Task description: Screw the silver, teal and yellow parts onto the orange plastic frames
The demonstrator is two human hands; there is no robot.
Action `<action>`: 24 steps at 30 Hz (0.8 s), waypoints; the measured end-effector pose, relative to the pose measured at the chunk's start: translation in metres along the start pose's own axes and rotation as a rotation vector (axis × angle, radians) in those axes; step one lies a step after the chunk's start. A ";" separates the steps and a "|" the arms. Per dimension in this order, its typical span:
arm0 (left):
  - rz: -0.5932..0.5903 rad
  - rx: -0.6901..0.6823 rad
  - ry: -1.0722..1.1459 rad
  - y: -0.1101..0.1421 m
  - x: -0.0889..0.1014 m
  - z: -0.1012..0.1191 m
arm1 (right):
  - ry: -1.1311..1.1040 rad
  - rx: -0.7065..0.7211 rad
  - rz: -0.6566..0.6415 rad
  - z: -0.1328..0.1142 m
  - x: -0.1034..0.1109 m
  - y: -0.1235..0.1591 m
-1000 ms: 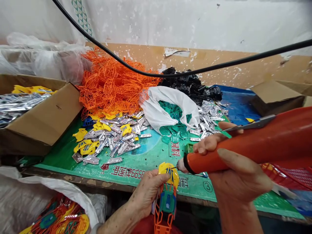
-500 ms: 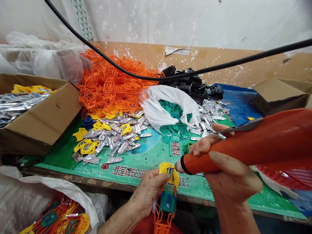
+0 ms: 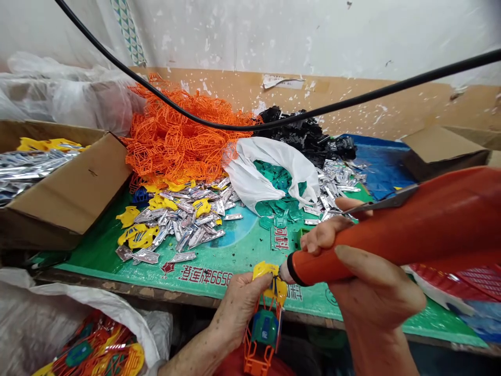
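Note:
My left hand [image 3: 237, 308] pinches a toy car body [image 3: 265, 326] at its yellow front end; the rest is an orange lattice frame around a green middle piece, hanging toward me over the table edge. Wrapped around a red-orange power screwdriver [image 3: 376, 243] is my right hand [image 3: 371, 277], fingers on both sides of its barrel. The driver's pale nose touches or nearly touches the yellow part; its tip is hidden there. A metal lever runs along the driver's top. Just beyond its nose stands a small green container [image 3: 301, 234], partly covered by my fingers.
Orange frames [image 3: 176, 136], black parts [image 3: 305, 136] and silver and yellow pieces [image 3: 176, 224] lie heaped on the green table cover. A white bag [image 3: 242, 183] holds green parts. Cardboard boxes [image 3: 70, 193] flank the sides. A black cable [image 3: 219, 125] hangs across. Lower left, a sack [image 3: 129, 318] contains assembled bodies.
The driver's nose has come lower and closer against the yellow part. The toy car body has shifted slightly left and tilted, still in my left hand.

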State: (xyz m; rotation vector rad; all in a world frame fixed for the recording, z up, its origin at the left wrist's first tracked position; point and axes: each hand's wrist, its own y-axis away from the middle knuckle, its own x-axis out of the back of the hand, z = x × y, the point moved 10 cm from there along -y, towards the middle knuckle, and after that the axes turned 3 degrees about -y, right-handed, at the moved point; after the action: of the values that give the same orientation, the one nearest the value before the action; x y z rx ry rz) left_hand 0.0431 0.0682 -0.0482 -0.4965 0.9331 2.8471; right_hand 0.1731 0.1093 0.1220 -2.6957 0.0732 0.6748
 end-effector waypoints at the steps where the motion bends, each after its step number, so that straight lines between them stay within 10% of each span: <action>1: -0.004 0.006 0.000 0.000 0.000 -0.001 | -0.006 -0.011 -0.006 0.001 -0.001 0.000; 24: 0.027 -0.034 0.016 0.000 0.010 -0.003 | -0.062 0.039 0.033 -0.010 0.010 -0.007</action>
State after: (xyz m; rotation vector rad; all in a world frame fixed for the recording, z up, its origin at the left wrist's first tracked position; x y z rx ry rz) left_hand 0.0346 0.0663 -0.0541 -0.5155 0.9023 2.8917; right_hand 0.1872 0.1125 0.1276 -2.6399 0.1137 0.7579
